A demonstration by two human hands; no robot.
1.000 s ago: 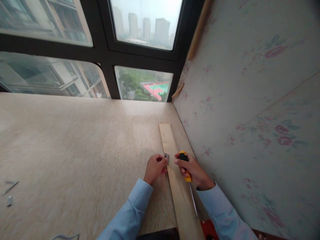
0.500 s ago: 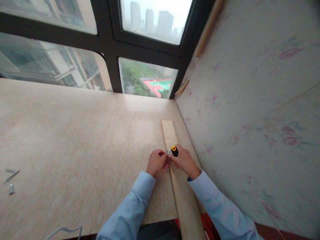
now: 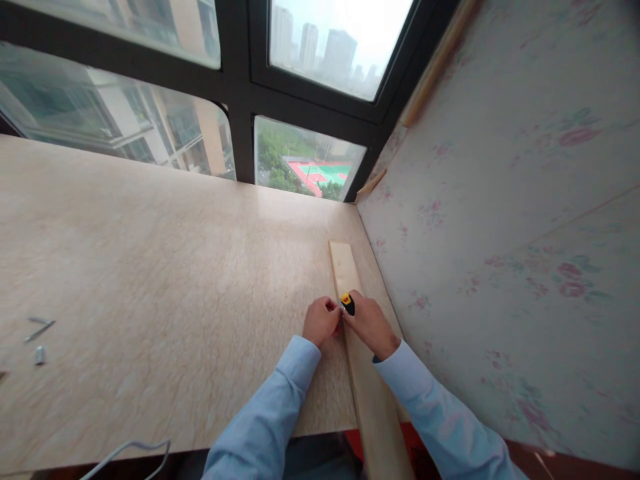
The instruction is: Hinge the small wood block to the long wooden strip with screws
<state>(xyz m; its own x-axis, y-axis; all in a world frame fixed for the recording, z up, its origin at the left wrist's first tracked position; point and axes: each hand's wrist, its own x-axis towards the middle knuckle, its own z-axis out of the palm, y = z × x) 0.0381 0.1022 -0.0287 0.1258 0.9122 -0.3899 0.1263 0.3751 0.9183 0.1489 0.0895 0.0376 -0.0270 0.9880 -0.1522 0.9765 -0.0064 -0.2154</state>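
Observation:
My left hand (image 3: pixel 321 321) is closed, its thumb and fingertips pinched at the left edge of a long pale wooden board (image 3: pixel 344 263). Between the fingertips of both hands is a small silvery metal piece (image 3: pixel 342 309), mostly hidden. Over the board, my right hand (image 3: pixel 371 323) is wrapped round a tool with a yellow-and-black handle (image 3: pixel 347 304). The handle's yellow end points up and away from me; its working end is covered by my fingers. Both hands nearly touch.
The board lies along the right side of a marbled tabletop (image 3: pixel 175 280) and juts past its front edge. Metal bits (image 3: pixel 40 329) and a small metal cylinder (image 3: pixel 39 355) lie far left. A grey cable (image 3: pixel 133 445) is at the front. A flowered wall (image 3: pixel 475 233) stands close right.
The view has shifted a little, so the tabletop things appear further right. My hands have drawn closer together, and the metal piece is more covered than before.

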